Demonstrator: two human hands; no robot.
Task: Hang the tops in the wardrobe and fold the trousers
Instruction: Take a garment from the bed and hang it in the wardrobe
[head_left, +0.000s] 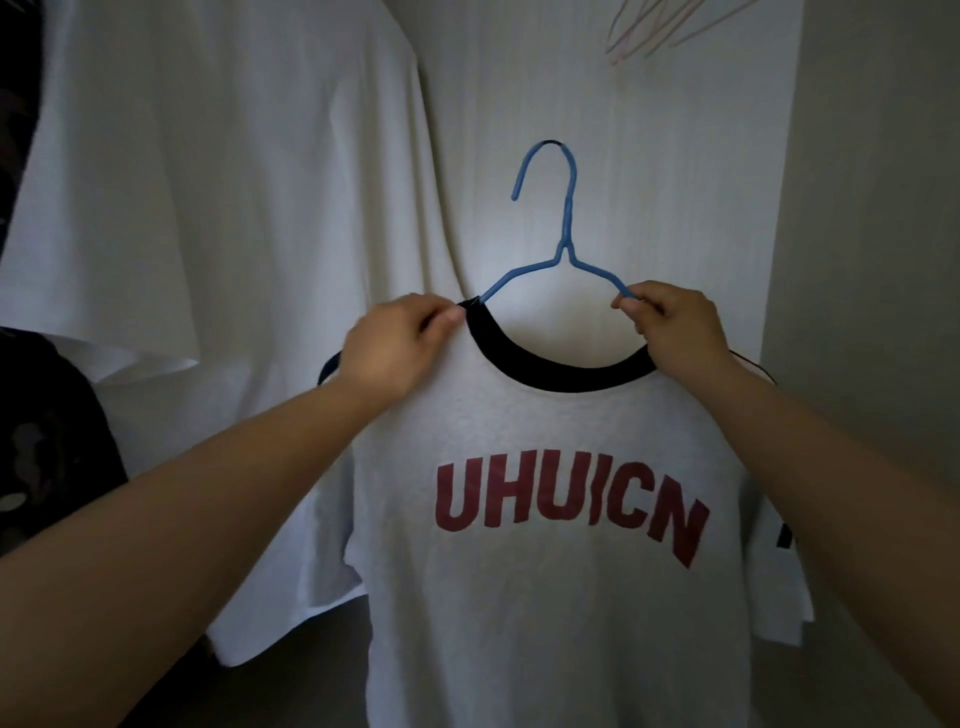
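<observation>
Pinched at the collar (561, 376) by the left hand (395, 340) and at its blue hanger (566, 234) by the right hand (675, 327), the lettered T-shirt (545, 613) hangs below; the hook (545, 148) rises midway between.

The T-shirt (545, 519) sits on a hanger (563, 244) before us, with our left hand (400, 343) and right hand (675, 325) at either end of the collar (561, 376). Behind it, leftward, hangs a shirt (208, 182); spare hangers (654, 31) are above right.

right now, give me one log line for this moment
step: hanging tee | left hand: pinches tee at collar | right hand: pinches hanger | hanger: in tee, not yet hung
</observation>
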